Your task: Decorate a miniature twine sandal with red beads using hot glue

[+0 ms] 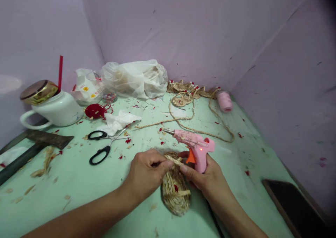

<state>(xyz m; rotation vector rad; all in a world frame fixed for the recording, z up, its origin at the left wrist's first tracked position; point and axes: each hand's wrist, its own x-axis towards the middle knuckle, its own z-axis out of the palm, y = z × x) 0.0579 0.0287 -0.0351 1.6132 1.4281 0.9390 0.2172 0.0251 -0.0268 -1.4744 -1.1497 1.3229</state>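
A small oval woven straw piece [174, 182], shaped like a slipper sole, lies on the green table in front of me. A pale strip crosses its lower part, with a red bit beside it. My left hand [148, 171] pinches the left end of a pale braided strip [173, 158] over the far end of the oval. In my right hand [207, 176] is a pink hot glue gun [196, 144], its nozzle pointing left and a small light glowing. That hand's thumb also presses at the strip's right end. Its other fingers are partly hidden.
Scissors [111, 145] lie open on the left, near crumpled tissue [119, 121] and red yarn [95, 111]. A hammer [39, 143] and white mug [56, 108] stand farther left. Behind are plastic bags [141, 77], straw cord [157, 123] and pink thread [224, 101]. A phone [291, 203] lies right.
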